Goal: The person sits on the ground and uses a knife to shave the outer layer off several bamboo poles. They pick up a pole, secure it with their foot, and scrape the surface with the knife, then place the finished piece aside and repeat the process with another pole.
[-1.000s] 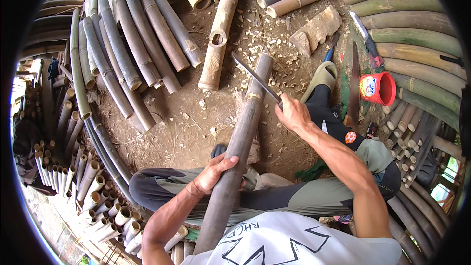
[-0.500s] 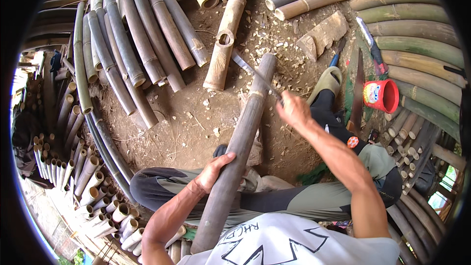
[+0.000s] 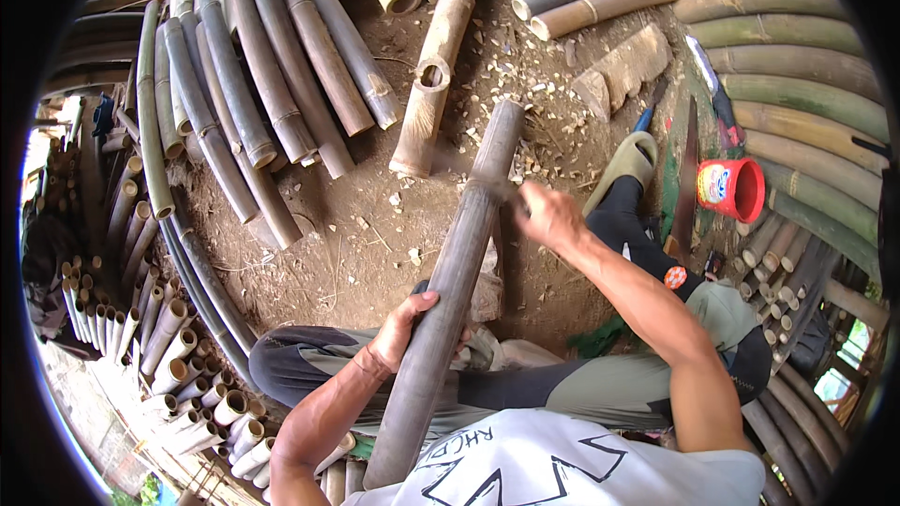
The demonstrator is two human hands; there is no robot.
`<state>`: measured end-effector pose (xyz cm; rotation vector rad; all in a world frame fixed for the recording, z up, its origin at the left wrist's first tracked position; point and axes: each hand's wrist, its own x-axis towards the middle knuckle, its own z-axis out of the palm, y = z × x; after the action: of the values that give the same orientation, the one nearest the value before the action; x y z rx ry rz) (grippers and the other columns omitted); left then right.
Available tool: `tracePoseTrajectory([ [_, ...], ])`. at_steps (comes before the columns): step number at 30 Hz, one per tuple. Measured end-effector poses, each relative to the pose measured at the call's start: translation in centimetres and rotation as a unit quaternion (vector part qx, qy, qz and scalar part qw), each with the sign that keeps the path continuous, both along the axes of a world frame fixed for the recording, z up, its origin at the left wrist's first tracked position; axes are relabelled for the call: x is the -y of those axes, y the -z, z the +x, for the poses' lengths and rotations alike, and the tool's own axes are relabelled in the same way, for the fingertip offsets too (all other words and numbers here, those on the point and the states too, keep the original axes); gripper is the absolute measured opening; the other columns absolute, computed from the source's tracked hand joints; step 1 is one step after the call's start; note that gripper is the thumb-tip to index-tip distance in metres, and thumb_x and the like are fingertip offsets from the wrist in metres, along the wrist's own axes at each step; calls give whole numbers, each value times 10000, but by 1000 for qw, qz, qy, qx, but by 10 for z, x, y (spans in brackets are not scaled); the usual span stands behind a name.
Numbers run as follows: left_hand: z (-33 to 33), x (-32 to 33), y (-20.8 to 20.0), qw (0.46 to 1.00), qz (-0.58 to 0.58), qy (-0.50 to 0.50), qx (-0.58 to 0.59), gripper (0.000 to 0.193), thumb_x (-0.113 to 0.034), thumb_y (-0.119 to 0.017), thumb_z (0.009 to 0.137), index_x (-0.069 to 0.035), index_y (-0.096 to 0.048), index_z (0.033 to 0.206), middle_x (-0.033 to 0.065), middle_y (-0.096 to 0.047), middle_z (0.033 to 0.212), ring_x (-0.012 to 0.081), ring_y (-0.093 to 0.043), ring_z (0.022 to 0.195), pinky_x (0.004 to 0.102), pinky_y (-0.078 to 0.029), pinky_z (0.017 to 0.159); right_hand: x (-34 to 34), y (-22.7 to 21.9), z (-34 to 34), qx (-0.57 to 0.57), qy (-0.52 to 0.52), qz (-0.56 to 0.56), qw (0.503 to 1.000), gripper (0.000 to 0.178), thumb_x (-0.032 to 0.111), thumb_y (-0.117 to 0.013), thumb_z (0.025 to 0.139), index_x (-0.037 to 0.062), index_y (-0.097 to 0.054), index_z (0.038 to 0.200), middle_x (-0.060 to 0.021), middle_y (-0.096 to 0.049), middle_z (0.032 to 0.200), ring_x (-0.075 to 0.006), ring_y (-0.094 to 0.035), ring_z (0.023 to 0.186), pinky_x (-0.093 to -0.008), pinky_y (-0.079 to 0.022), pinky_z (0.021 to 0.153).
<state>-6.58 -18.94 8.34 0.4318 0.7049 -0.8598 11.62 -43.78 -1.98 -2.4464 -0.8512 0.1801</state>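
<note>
A long dark bamboo pole point(image 3: 445, 309) slants from my lap up to the middle of the view, its far end over the dirt floor. My left hand point(image 3: 401, 328) is wrapped round its lower half, the thumb on the near side and other fingertips showing past the far side. To the right of the pole's upper part, my right hand point(image 3: 551, 217) is closed on the handle of a knife point(image 3: 507, 193). The blade is smeared by motion and lies across the pole near a joint ring. Whether it touches the bamboo I cannot tell.
A notched bamboo piece point(image 3: 422, 126) lies ahead, among wood chips. A carved wood block point(image 3: 623, 70), a saw point(image 3: 684, 169) and a red tub point(image 3: 731, 189) are on the right. Bamboo poles point(image 3: 258, 47) surround the spot; cut tubes point(image 3: 173, 375) stand at the left.
The knife has swung down and left along the pole, and its blade is now blurred. My right hand has shifted slightly down and left. My left hand still grips the pole.
</note>
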Motion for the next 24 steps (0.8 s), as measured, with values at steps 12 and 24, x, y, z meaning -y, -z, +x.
tracePoseTrajectory([
  [12,4,-5,-4,1000,26,-8,-3,709,-641,-536,935,-30,-540,1296,214,-661,1033,353,-715,869,460,-612,736,-6,1,0,8,-75,32,997,192,162,-668,858,99,-503,781,-2,-532,609,-113,-487,461,-285,-426,347],
  [24,-6,-6,3,999,38,20,-23,777,-729,-501,909,-61,-542,1305,174,-663,1031,312,-712,810,463,-605,703,-10,10,8,-43,27,-4,999,204,160,-642,895,90,-508,759,4,-493,567,-108,-451,431,-294,-389,324],
])
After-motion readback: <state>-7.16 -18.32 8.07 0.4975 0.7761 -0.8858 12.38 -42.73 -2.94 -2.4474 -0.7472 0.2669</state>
